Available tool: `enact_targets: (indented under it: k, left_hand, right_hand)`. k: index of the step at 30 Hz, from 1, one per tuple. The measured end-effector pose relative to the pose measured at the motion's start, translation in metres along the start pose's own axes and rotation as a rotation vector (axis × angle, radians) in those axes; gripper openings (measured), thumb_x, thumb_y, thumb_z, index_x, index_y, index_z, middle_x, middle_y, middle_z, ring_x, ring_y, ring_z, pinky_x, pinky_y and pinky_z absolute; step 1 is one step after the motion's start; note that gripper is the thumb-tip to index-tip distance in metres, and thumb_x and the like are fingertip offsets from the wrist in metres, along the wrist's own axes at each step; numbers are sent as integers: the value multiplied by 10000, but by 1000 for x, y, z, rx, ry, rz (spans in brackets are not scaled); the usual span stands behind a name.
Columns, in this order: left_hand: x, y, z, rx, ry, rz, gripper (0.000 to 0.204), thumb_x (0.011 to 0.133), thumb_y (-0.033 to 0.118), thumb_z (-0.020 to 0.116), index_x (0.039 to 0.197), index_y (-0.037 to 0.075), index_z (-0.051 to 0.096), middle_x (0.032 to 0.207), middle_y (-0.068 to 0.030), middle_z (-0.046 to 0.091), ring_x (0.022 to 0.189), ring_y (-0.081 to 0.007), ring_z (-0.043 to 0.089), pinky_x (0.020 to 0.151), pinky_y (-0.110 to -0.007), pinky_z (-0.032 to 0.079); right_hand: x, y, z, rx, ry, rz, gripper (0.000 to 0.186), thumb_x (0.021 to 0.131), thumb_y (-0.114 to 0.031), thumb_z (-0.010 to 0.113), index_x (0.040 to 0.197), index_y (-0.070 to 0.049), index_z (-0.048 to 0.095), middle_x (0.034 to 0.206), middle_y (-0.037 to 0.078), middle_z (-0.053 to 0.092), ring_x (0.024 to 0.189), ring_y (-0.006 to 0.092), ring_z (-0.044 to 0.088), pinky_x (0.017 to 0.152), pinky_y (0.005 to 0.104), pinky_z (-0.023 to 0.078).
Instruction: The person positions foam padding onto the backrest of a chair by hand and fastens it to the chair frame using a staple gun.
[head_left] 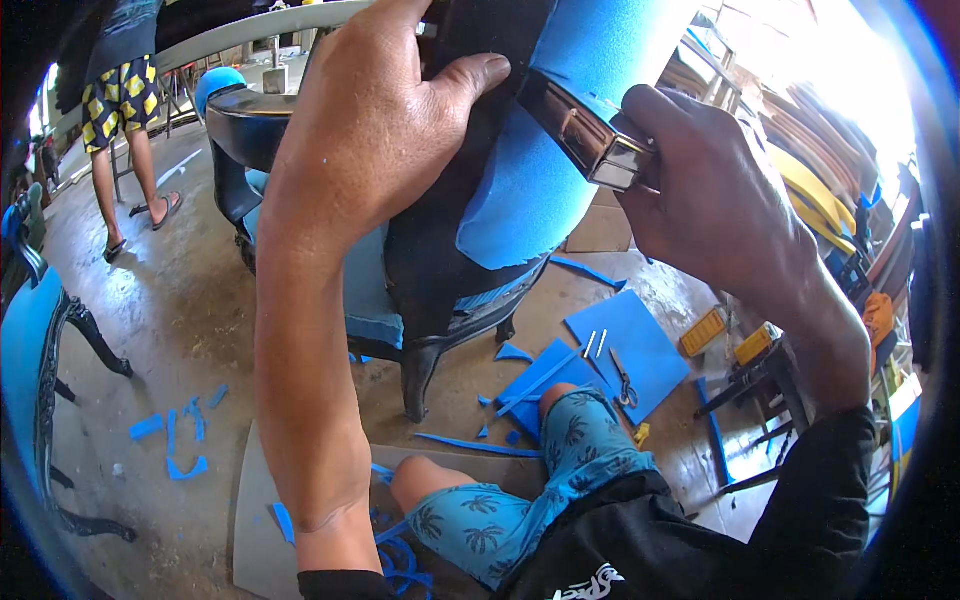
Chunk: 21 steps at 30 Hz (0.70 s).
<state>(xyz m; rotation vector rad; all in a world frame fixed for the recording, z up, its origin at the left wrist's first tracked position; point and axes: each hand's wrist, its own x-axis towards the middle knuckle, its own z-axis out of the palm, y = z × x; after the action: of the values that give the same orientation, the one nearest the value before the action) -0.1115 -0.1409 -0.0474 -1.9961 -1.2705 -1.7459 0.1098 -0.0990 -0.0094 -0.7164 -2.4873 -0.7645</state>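
A carved black armchair (425, 260) stands in front of me with blue foam (520, 190) over its curved side. My left hand (385, 110) grips the upper black frame, thumb laid along it; most of its other fingers are hidden. Closed in my right hand (700, 175) is a staple gun (580, 130) with a shiny metal body. Its dark nose reaches the line where the blue foam meets the black frame. The foam's lower edge hangs loose above the chair's base.
Scissors (626, 385) lie on blue foam sheets (640, 345) by my knees, with blue offcuts (185, 440) scattered around. Small yellow boxes (705, 330) and a black stool (755, 395) are at right. Another chair (35, 330) is at left; a person (125, 110) stands beyond.
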Motion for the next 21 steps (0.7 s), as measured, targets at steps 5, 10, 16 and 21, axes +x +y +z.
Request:
enact_targets:
  k: [5, 10, 16, 21]
  left_hand:
    - [4, 11, 2, -29, 22, -40, 696, 916, 106, 703, 1502, -20, 349, 1354, -262, 570, 1209, -339, 597, 1023, -392, 481]
    - [2, -8, 6, -83, 19, 30, 660, 920, 123, 713, 1485, 3, 395, 1339, -185, 597, 1194, -255, 599, 1036, -355, 464]
    - [2, -22, 12, -192, 16, 5, 658, 911, 162, 744, 1452, -27, 421, 1373, -131, 577, 1213, -193, 573, 1059, -325, 439]
    - [5, -2, 18, -94, 82, -47, 738, 839, 225, 830, 1420, -2, 436, 1226, -92, 640, 1087, -175, 627, 955, -321, 502]
  right_hand:
    - [5, 12, 7, -35, 101, -145, 204, 808, -138, 706, 953, -7, 648, 857, 187, 682, 758, 386, 686, 699, 475, 556]
    - [1, 20, 5, 25, 127, -151, 193, 800, -139, 714, 933, -24, 635, 844, 153, 665, 739, 357, 682, 668, 449, 553]
    - [-128, 42, 63, 457, -161, 73, 171, 819, -132, 692, 896, -28, 580, 806, 189, 584, 726, 385, 619, 628, 474, 500]
    - [-320, 62, 179, 1395, -574, 898, 321, 896, -239, 694, 1121, -12, 664, 978, 87, 700, 875, 146, 638, 697, 354, 531]
